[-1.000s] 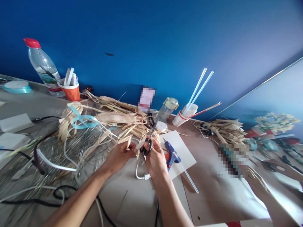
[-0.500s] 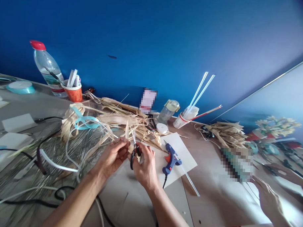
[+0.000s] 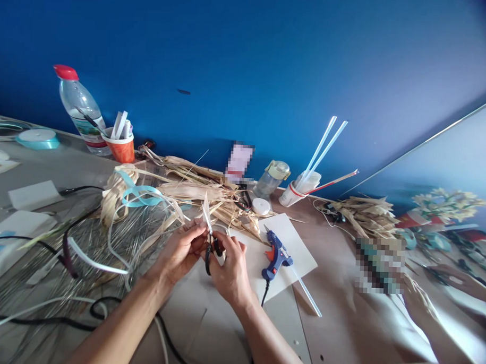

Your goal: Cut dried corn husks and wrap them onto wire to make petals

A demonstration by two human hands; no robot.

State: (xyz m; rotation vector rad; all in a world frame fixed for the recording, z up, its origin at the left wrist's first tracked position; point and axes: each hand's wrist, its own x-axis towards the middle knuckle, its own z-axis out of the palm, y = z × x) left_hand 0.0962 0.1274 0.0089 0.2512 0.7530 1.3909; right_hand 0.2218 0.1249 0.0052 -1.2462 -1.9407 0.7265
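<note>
The left hand is pinching one thin dry leaf, and the right hand is curled around one pair of scissors. The scissors point to twelve o'clock, right by the leaf; I can't tell if they touch. A leaf pile is on the table at twelve o'clock from the hands. At ten are one bottle and one orange cup. The bottle's label is too small to read. One blue glue gun is at three, and one white cup with two clear sticks at two.
</note>
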